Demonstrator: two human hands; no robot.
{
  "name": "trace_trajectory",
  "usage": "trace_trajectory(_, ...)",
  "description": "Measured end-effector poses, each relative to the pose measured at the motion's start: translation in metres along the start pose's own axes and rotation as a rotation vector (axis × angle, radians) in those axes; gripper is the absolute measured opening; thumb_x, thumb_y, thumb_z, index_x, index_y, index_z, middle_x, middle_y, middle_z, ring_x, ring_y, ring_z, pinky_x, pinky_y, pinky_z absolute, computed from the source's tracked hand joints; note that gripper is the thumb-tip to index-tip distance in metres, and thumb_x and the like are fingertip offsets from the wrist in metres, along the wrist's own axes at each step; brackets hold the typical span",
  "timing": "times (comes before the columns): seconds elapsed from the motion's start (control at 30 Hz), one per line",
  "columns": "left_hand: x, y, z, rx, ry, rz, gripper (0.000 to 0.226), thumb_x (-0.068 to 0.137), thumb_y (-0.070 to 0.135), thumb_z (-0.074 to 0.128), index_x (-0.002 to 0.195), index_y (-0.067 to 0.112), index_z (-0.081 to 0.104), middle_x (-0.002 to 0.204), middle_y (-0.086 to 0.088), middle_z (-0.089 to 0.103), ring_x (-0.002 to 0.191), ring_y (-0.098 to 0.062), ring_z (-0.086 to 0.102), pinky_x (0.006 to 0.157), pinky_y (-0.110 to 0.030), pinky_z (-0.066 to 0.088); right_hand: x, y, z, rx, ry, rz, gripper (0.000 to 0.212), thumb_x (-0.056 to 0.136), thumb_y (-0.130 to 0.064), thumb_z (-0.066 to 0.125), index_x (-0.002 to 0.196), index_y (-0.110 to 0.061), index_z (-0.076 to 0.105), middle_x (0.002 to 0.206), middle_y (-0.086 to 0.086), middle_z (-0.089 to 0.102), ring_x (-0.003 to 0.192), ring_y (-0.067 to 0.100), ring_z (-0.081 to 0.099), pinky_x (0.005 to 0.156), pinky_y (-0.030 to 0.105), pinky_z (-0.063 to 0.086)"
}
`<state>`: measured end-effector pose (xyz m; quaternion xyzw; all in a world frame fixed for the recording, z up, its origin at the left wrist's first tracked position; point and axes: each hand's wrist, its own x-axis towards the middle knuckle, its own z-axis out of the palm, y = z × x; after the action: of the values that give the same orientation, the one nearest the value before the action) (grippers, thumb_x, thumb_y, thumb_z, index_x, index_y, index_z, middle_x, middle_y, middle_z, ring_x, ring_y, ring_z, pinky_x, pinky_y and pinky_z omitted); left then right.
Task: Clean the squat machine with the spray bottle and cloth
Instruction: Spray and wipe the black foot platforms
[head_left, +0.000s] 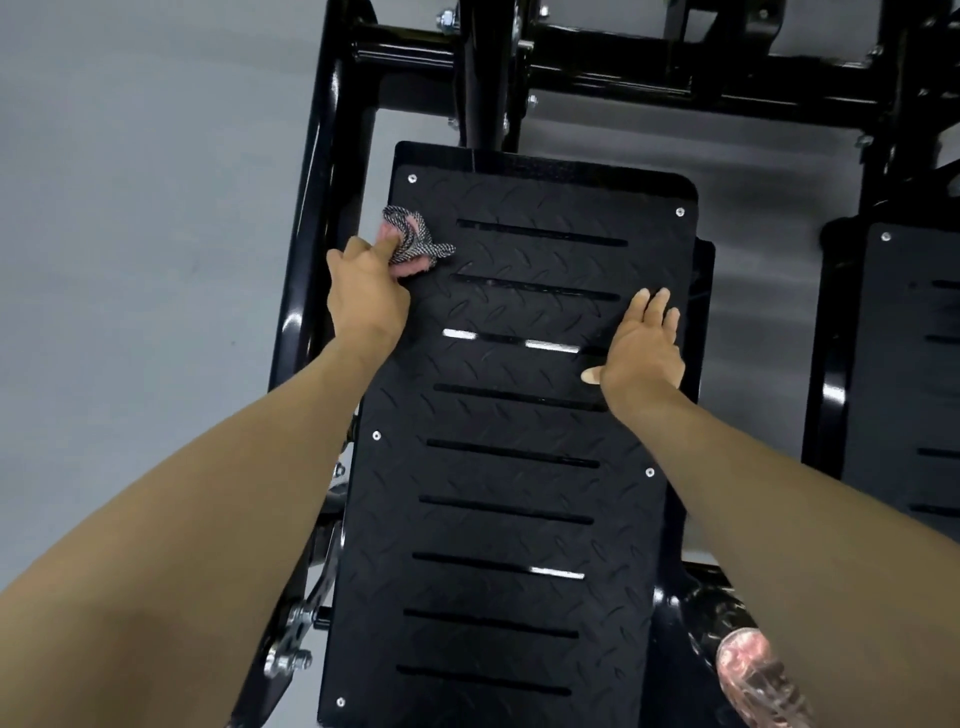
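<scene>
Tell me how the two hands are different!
The left hand grips a crumpled pink and grey cloth; the right hand holds nothing. The left hand's fingers are curled; the right hand's lie straight and flat. The left hand is near the top left corner of the black slotted tread plate; the right hand is lower, by its right edge. Both are bare and over the same plate.

Soft, even light; glare streaks the squat machine (623, 78) at 12 o'clock; blurred, bent edges at 5 o'clock.
</scene>
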<state>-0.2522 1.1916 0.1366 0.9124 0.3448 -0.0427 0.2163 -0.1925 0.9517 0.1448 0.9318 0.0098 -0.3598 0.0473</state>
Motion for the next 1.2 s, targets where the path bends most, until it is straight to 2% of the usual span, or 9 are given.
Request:
trace_trajectory(0.1, -0.024, -0.007, -0.001, -0.011, -0.021, -0.030, 0.059, 0.088, -0.008, 0.044, 0.140, 0.022, 0.048, 0.121, -0.011, 0.051, 0.112, -0.031, 0.040, 0.071, -0.029, 0.039, -0.004, 0.010, 0.002, 0.017, 0.015, -0.005, 0.117, 0.079, -0.043, 0.071, 0.150, -0.013, -0.017, 0.158, 0.008, -0.019, 0.147, 0.027, -0.008, 0.119, 0.046, 0.014)
trace_trajectory(0.17, -0.045, -0.014, -0.002, 0.022, -0.037, -0.018, 0.059, 0.087, -0.008, 0.044, 0.138, 0.021, 0.049, 0.119, -0.012, 0.051, 0.110, -0.031, 0.040, 0.067, -0.031, 0.039, -0.014, 0.017, 0.009, 0.059, 0.061, 0.023, 0.114, 0.081, -0.048, 0.067, 0.150, -0.015, -0.018, 0.158, 0.010, -0.019, 0.147, 0.027, -0.009, 0.118, 0.047, 0.011)
trace_trajectory(0.3, -0.085, -0.031, -0.001, 0.130, -0.085, 0.014, 0.057, 0.083, -0.008, 0.047, 0.136, 0.014, 0.048, 0.115, -0.013, 0.051, 0.108, -0.032, 0.040, 0.059, -0.034, 0.036, -0.063, 0.014, 0.045, 0.089, 0.210, -0.042, 0.094, 0.092, -0.047, 0.053, 0.151, -0.012, -0.011, 0.158, 0.012, -0.017, 0.147, 0.027, -0.007, 0.120, 0.045, 0.009)
trace_trajectory(0.4, -0.111, -0.041, 0.002, 0.102, -0.114, -0.028, 0.060, 0.080, -0.009, 0.048, 0.135, 0.014, 0.048, 0.117, -0.014, 0.051, 0.110, -0.032, 0.039, 0.065, -0.039, 0.047, -0.113, 0.003, 0.082, 0.122, 0.143, -0.188, 0.087, 0.095, -0.046, 0.047, 0.151, -0.013, -0.009, 0.158, 0.010, -0.019, 0.147, 0.025, -0.010, 0.120, 0.044, 0.004)
trace_trajectory(0.5, -0.137, -0.050, 0.003, 0.080, -0.143, -0.076, 0.063, 0.081, -0.008, 0.048, 0.137, 0.019, 0.046, 0.129, -0.012, 0.047, 0.120, -0.030, 0.035, 0.076, -0.040, 0.049, -0.157, -0.001, 0.117, 0.061, 0.084, -0.310, 0.084, 0.096, -0.049, 0.042, 0.151, -0.014, -0.011, 0.157, 0.010, -0.021, 0.147, 0.026, -0.013, 0.120, 0.044, 0.002)
trace_trajectory(0.63, -0.173, -0.064, 0.005, 0.048, -0.134, -0.113, 0.066, 0.080, -0.008, 0.048, 0.138, 0.023, 0.042, 0.125, -0.006, 0.051, 0.113, -0.027, 0.036, 0.070, -0.040, 0.049, -0.199, 0.007, 0.150, 0.046, 0.019, -0.351, 0.079, 0.097, -0.051, 0.035, 0.152, -0.015, -0.009, 0.157, 0.010, -0.020, 0.147, 0.025, -0.013, 0.121, 0.044, 0.004)
trace_trajectory(0.73, -0.206, -0.077, 0.007, 0.073, -0.124, -0.135, 0.064, 0.080, -0.007, 0.051, 0.139, 0.017, 0.043, 0.120, -0.011, 0.051, 0.112, -0.030, 0.037, 0.067, -0.038, 0.049, -0.220, 0.019, 0.167, 0.011, -0.016, -0.360, 0.077, 0.098, -0.052, 0.032, 0.151, -0.015, -0.010, 0.157, 0.010, -0.020, 0.146, 0.025, -0.014, 0.120, 0.044, 0.003)
trace_trajectory(0.87, -0.247, -0.095, 0.010, 0.108, -0.136, -0.145, 0.064, 0.081, -0.006, 0.053, 0.140, 0.017, 0.041, 0.120, -0.012, 0.050, 0.110, -0.030, 0.038, 0.061, -0.033, 0.040, -0.238, 0.034, 0.183, -0.032, -0.044, -0.388, 0.074, 0.099, -0.051, 0.027, 0.151, -0.015, -0.010, 0.157, 0.009, -0.021, 0.146, 0.024, -0.014, 0.120, 0.044, 0.003)
trace_trajectory(1.2, -0.331, -0.135, 0.017, 0.152, -0.132, -0.161, 0.065, 0.078, -0.007, 0.054, 0.138, 0.014, 0.044, 0.116, -0.013, 0.051, 0.108, -0.032, 0.039, 0.062, -0.034, 0.037, -0.278, 0.049, 0.218, -0.089, -0.079, -0.425, 0.069, 0.101, -0.046, 0.028, 0.152, -0.015, -0.005, 0.158, 0.009, -0.017, 0.147, 0.024, -0.010, 0.120, 0.043, 0.005)
